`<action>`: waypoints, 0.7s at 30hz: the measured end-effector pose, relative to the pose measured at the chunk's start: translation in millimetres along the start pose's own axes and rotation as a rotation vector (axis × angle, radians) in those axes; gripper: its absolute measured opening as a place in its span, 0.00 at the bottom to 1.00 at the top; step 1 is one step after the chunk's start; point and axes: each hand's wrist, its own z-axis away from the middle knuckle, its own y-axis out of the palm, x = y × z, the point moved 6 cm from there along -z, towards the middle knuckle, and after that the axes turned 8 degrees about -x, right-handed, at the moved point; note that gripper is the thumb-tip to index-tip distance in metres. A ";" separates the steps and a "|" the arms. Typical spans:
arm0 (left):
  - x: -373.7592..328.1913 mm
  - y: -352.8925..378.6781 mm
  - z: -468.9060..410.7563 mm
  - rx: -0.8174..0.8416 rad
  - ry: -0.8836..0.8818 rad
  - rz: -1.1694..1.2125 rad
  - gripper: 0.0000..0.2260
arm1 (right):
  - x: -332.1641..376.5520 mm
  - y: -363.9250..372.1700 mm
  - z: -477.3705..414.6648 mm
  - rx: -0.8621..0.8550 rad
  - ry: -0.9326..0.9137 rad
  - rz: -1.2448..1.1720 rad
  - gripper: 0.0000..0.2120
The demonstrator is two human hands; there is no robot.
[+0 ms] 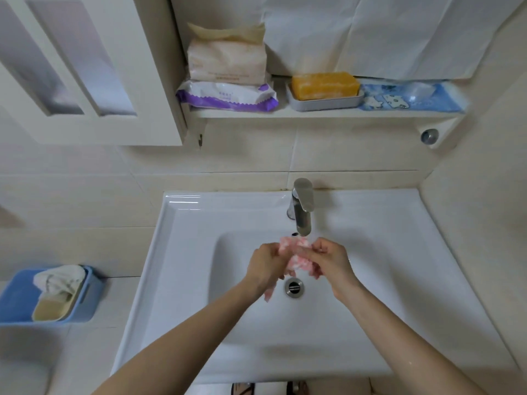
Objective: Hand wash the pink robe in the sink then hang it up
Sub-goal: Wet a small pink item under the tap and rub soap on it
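Pink robe [291,244] bunched under faucet [302,206], gripped by left hand [266,265] and right hand [332,259], clear of sink walls [217,258]

head view, looking down, sink [176,252] close

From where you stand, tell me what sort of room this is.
Most likely a home bathroom: a white sink with a metal tap, and a shelf above holding a bar of soap and tissue packs.
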 end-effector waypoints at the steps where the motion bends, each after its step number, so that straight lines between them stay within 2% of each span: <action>1: 0.5 -2.6 1.7 -0.016 0.004 0.047 0.08 | -1.0 -5.5 0.3 -0.044 -0.012 0.011 0.20; 2: 1.7 -6.4 1.2 -0.042 0.020 0.084 0.06 | -0.8 -11.2 0.8 -0.062 -0.028 0.012 0.21; 5: 0.4 -11.6 -1.7 -0.016 0.081 0.059 0.11 | 4.0 -24.7 4.7 -0.013 -0.024 -0.024 0.19; 8: -15.6 -11.1 -6.0 0.056 0.190 0.017 0.09 | 13.3 -37.8 7.7 0.033 0.026 -0.192 0.12; 11: -46.3 -6.9 -6.9 0.074 0.402 0.092 0.10 | 25.9 -55.6 8.4 -0.053 0.034 -0.326 0.03; 12: -55.3 -5.4 -5.8 0.068 0.433 0.120 0.10 | 31.4 -63.9 8.4 -0.104 0.020 -0.340 0.03; 14: -67.4 -2.8 -1.1 0.058 0.355 0.225 0.10 | 45.5 -80.9 10.3 -0.174 -0.021 -0.362 0.08; 16: -80.0 0.3 2.6 0.084 0.295 0.380 0.09 | 58.2 -96.1 13.9 -0.188 -0.041 -0.399 0.09; 18: -98.1 5.2 3.6 0.199 0.221 0.513 0.05 | 69.4 -108.2 15.4 -0.165 -0.045 -0.445 0.13; 20: -115.8 18.6 8.4 0.351 0.111 0.599 0.16 | 86.1 -113.5 18.8 -0.111 -0.058 -0.566 0.18; 21: -121.6 24.9 10.0 0.327 0.076 0.568 0.20 | 96.1 -114.1 20.4 -0.079 -0.065 -0.633 0.20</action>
